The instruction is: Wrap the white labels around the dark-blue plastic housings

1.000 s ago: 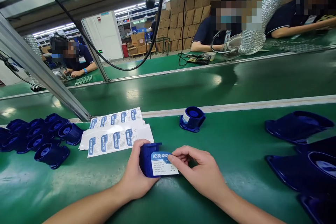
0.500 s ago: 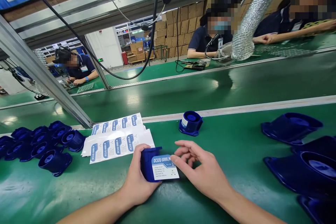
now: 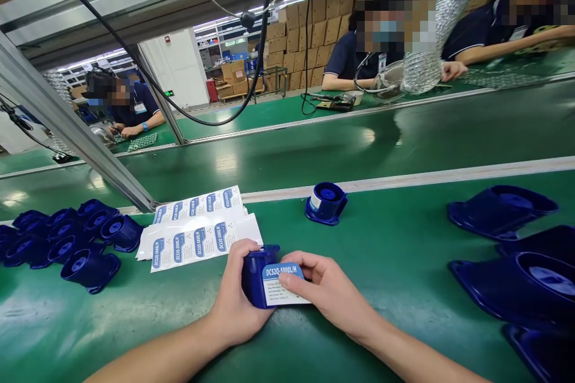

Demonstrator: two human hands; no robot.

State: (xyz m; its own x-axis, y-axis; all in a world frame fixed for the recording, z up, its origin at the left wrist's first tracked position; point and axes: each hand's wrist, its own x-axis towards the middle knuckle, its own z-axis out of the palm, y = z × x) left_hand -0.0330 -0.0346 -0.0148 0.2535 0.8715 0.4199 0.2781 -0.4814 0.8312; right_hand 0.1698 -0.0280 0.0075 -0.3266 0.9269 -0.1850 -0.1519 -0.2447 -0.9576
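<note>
My left hand [image 3: 236, 302] is wrapped round a small dark blue plastic housing [image 3: 256, 272] that rests on the green bench in front of me. A white and blue label [image 3: 281, 282] lies on the housing's near face. My right hand [image 3: 326, 290] grips the housing's right side, its thumb pressing on the label. Sheets of the same labels [image 3: 200, 233] lie just beyond my left hand. One labelled blue housing [image 3: 326, 202] stands alone farther back.
Several unlabelled blue housings [image 3: 67, 239] are clustered at the left. Larger blue shells [image 3: 507, 239] lie at the right. A slanted metal post [image 3: 76, 131] rises at the left. Behind a green conveyor [image 3: 359, 143], other people sit at a far bench.
My right hand lifted off the label with fingers spread, then came back and closed on the housing with the thumb on the label. The left hand kept its hold.
</note>
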